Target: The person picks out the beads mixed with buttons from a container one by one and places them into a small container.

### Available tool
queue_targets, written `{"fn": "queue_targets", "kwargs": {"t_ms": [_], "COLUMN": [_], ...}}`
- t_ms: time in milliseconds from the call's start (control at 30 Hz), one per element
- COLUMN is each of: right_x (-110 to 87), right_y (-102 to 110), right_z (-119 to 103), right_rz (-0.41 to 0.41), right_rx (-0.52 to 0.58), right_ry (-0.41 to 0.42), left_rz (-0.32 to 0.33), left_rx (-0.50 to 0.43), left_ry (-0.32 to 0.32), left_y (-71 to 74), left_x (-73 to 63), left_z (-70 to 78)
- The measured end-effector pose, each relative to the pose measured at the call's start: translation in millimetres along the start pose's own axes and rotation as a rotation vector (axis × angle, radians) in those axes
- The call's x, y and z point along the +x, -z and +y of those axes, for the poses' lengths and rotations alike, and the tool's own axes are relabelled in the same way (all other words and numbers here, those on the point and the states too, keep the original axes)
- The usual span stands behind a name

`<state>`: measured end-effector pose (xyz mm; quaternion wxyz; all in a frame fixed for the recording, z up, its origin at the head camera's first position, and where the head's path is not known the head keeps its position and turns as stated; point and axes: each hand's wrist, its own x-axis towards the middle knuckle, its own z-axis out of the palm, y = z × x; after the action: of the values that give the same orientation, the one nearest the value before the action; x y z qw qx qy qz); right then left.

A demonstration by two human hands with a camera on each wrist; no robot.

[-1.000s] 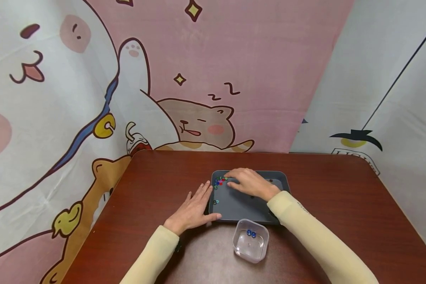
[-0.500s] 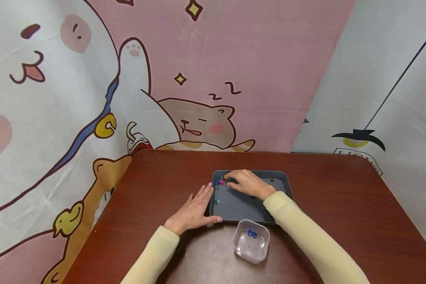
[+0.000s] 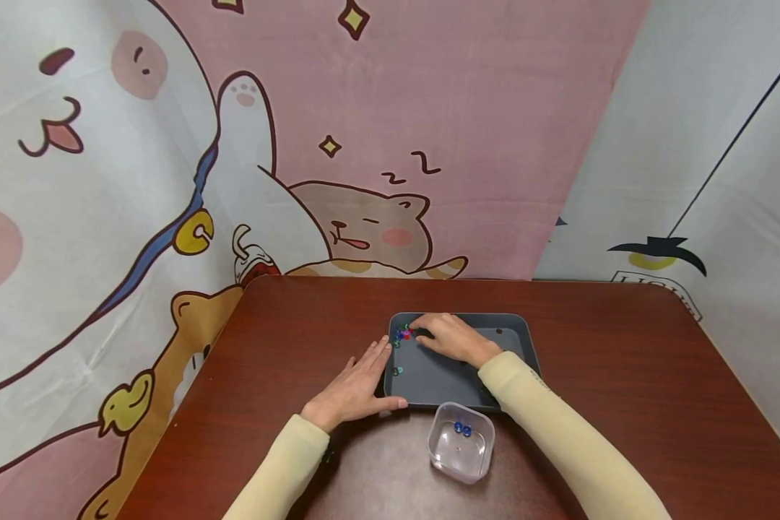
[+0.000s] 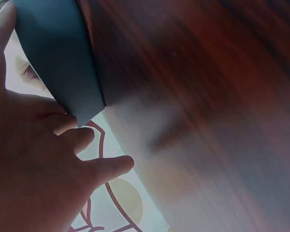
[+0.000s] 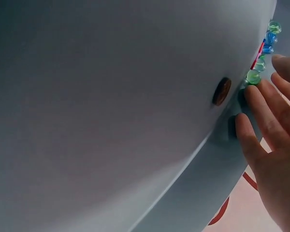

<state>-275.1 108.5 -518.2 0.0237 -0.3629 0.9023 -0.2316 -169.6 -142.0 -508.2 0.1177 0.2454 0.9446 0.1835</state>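
Note:
A dark grey tray [image 3: 429, 379] lies on the table, with several glass marbles [image 3: 397, 344] and some small red pieces [image 3: 406, 336] gathered in its far left corner. My right hand [image 3: 452, 338] reaches over the tray, its fingertips at that cluster. In the right wrist view, the fingers lie fairly straight beside a green marble [image 5: 253, 77], and nothing shows gripped between them. My left hand [image 3: 356, 386] rests spread against the tray's left side, thumb at the near edge. Two small round pieces [image 3: 398, 370] lie near the left wall.
A clear plastic container [image 3: 455, 461] holding two blue marbles [image 3: 462, 429] stands just in front of the tray. A brown disc [image 5: 222, 91] sits in the tray toward its far side. Behind the brown table [image 3: 624, 375] hangs a printed cloth [image 3: 481, 144].
My right forearm has shifted slightly left, while the fingertips stay at the cluster of marbles. My left hand holds its place at the tray.

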Motion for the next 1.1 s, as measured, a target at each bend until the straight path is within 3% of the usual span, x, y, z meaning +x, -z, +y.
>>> {"fn": "queue_targets", "kwargs": {"t_ms": [433, 733, 1100], "right_x": [-1.6, -2.9, -9.6], "right_y": [-3.8, -2.8, 23.3], "right_z": [1.0, -0.6, -15.2], "right_rz": [0.006, 0.026, 0.085], "right_rx": [-0.128, -0.149, -0.123], "right_ry": [0.012, 0.035, 0.035], "left_rz": [0.011, 0.008, 0.011], "left_rx": [-0.013, -0.010, -0.011], "left_ry": [-0.006, -0.008, -0.007], "left_y": [0.0, -0.6, 0.8], "left_x": [-1.0, -0.8, -2.1], "left_z": [0.3, 0.9, 1.3]}}
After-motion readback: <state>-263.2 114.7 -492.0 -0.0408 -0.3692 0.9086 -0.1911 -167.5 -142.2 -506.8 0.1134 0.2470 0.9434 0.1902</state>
